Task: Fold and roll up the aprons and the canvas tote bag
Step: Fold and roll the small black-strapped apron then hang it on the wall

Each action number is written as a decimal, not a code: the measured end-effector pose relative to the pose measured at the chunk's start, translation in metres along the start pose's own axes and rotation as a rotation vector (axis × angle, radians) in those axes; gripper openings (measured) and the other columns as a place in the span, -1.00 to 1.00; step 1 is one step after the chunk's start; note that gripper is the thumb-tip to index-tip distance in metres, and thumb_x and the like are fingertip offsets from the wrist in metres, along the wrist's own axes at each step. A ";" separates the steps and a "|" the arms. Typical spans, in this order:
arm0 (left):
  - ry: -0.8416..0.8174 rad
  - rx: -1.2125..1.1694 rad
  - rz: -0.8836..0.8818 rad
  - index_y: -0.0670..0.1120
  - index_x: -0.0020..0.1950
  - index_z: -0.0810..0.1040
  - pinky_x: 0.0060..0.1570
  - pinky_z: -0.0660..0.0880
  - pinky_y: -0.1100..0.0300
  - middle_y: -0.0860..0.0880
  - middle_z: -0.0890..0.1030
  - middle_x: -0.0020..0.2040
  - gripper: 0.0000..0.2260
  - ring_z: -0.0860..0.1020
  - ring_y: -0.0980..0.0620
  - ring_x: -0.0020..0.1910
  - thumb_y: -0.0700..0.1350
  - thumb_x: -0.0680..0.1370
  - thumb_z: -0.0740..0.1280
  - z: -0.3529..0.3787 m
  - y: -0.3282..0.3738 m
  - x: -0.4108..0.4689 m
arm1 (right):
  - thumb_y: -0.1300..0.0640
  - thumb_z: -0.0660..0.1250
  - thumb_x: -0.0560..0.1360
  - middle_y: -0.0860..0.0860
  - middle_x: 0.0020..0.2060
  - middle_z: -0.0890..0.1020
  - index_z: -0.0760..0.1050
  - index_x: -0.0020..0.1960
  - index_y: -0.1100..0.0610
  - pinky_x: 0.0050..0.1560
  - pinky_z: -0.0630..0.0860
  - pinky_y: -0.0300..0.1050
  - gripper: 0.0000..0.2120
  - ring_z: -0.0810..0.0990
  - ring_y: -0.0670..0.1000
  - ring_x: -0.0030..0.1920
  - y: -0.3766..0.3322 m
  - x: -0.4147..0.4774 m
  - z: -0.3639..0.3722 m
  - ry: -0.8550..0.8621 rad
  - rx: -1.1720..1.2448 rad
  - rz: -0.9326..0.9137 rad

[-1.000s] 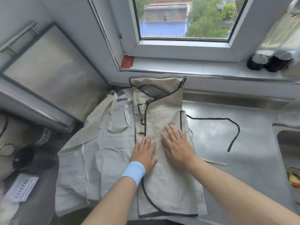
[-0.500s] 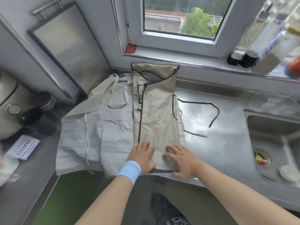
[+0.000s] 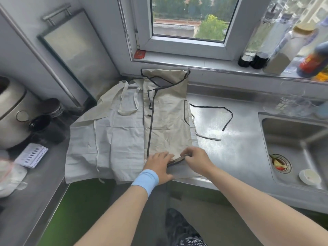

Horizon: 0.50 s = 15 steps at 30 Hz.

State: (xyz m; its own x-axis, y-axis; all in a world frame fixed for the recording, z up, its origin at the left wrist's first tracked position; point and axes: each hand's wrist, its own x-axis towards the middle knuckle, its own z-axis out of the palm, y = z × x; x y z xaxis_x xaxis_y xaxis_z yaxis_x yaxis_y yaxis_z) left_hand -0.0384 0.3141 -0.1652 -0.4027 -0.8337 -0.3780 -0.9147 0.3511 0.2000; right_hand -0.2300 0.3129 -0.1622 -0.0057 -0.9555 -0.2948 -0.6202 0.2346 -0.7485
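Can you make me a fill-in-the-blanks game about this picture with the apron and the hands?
1. The beige apron has trim coloured ____.
2. Both hands, left hand and right hand, are at the apron's ____ end.
3. The wristband on the left wrist is ____.
4. The sink is on the ____ side of the counter.

Missing words: black; near; blue; right

Domestic kitchen: a stainless-steel tabletop (image 3: 239, 148) adjoins a sink (image 3: 291, 139) holding food scraps, with condiment bottles (image 3: 276, 55) on the windowsill and a cooker (image 3: 10, 114) at left.
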 end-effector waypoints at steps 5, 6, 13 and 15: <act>0.107 -0.170 -0.157 0.08 0.27 0.43 -0.05 0.47 0.09 -0.09 0.61 0.09 -0.62 0.58 -0.17 0.01 -0.25 0.52 0.16 -0.026 0.008 -0.001 | 0.30 0.23 0.31 -0.10 0.13 0.57 0.43 0.31 -0.14 -0.24 0.53 -0.27 -0.37 0.61 -0.06 0.07 -0.027 -0.001 -0.017 -0.192 0.186 -0.032; 0.116 -0.158 -0.157 0.07 0.24 0.45 -0.09 0.48 0.09 -0.11 0.62 0.05 -0.64 0.59 -0.18 -0.02 -0.26 0.53 0.15 -0.030 0.007 0.000 | 0.34 0.22 0.31 -0.13 0.17 0.52 0.33 0.39 -0.19 -0.25 0.50 -0.30 -0.27 0.58 -0.06 0.12 -0.027 0.000 -0.019 -0.236 0.085 -0.064; -0.061 -0.129 -0.069 0.07 0.21 0.52 0.00 0.50 0.12 -0.03 0.61 0.08 -0.69 0.58 -0.12 0.06 -0.13 0.48 0.32 -0.080 -0.008 -0.003 | 0.09 0.34 0.48 0.00 -0.30 0.61 0.57 -0.22 0.09 -0.20 0.45 -0.10 -0.86 0.54 0.05 -0.20 -0.050 0.012 -0.050 -0.069 -0.318 -0.154; -0.199 -0.049 -0.085 -0.03 0.18 0.59 0.00 0.51 0.13 -0.09 0.63 0.09 -0.74 0.60 -0.13 0.09 -0.17 0.49 0.32 -0.099 -0.015 -0.002 | 0.10 0.32 0.44 -0.03 -0.44 0.48 0.45 -0.35 0.11 -0.35 0.36 -0.17 -0.79 0.44 0.01 -0.35 -0.062 0.007 -0.069 -0.239 -0.305 -0.092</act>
State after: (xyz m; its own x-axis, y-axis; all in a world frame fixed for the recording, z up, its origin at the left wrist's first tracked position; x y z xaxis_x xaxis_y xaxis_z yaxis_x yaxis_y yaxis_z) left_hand -0.0201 0.2685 -0.0776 -0.3273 -0.7571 -0.5654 -0.9449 0.2578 0.2018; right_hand -0.2461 0.2797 -0.0765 0.2212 -0.8933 -0.3912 -0.8143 0.0515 -0.5781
